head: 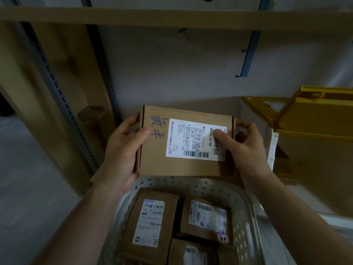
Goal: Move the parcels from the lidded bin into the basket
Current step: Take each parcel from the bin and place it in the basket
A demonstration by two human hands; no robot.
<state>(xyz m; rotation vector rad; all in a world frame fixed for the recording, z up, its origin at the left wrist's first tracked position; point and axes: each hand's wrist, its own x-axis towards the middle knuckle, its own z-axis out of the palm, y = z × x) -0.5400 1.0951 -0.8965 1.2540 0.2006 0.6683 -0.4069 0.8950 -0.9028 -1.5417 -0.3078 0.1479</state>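
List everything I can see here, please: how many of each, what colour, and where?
Held box: one, brown cardboard with a white label and blue handwriting, gripped by both hands above the basket's far rim.
Basket: one, pale perforated plastic, bottom centre.
Parcels in basket: at least three, brown with white labels; one at left, one at right, one at the front, partly cut off.
Bin: one, yellow, lid raised, at right.
Shelf board: one, tan, across the top.
Uprights: grey metal with holes, at left.
Bracket: one, blue, on the wall at upper right.
Left hand: holds the box's left edge.
Right hand: holds the box's right edge, thumb on the label.
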